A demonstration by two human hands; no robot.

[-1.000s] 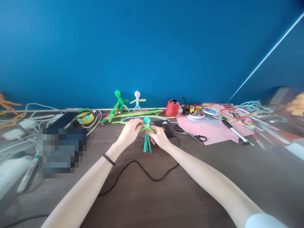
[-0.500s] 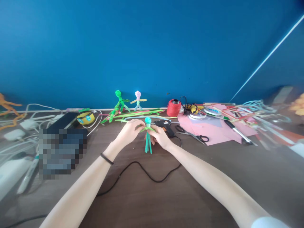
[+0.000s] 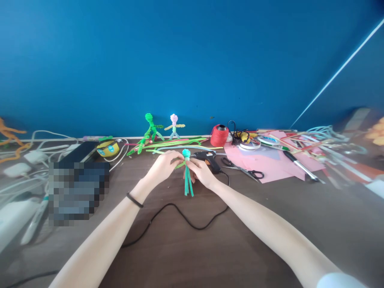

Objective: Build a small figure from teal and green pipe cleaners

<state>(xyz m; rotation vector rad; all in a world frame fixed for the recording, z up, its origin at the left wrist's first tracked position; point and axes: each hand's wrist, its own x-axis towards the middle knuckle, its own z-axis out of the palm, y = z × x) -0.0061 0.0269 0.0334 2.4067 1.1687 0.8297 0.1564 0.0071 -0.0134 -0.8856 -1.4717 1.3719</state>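
— Both hands met over one small thing in the head view?

— Yes. The left hand [image 3: 163, 168] and the right hand [image 3: 201, 173] each had their grip closed on a teal pipe-cleaner figure [image 3: 187, 176], held just above the brown surface [image 3: 186, 248], near its middle and in front of the person.

— Why held that way?

— My judgement: fingertips of both hands pinched a light green strand at the neck, just under the coiled head, so the strand could be worked while the teal legs hung free below.

— And what stood around it?

— A black glue gun [image 3: 210, 159] lay just behind the right hand, its cord looping toward the person. Two finished figures, one green figure [image 3: 149, 130] and one pale figure [image 3: 174, 126], leaned near the blue wall, likely set back out of the way. Loose pipe cleaners [image 3: 174, 145] lay between them and the hands.

— Any containers?

— None I could be sure of. A red spool of thread [image 3: 218, 136] and scissors [image 3: 244, 171] sat to the right beside pink paper [image 3: 264, 166]; a yellow object [image 3: 108, 149] at the left was too small to tell.
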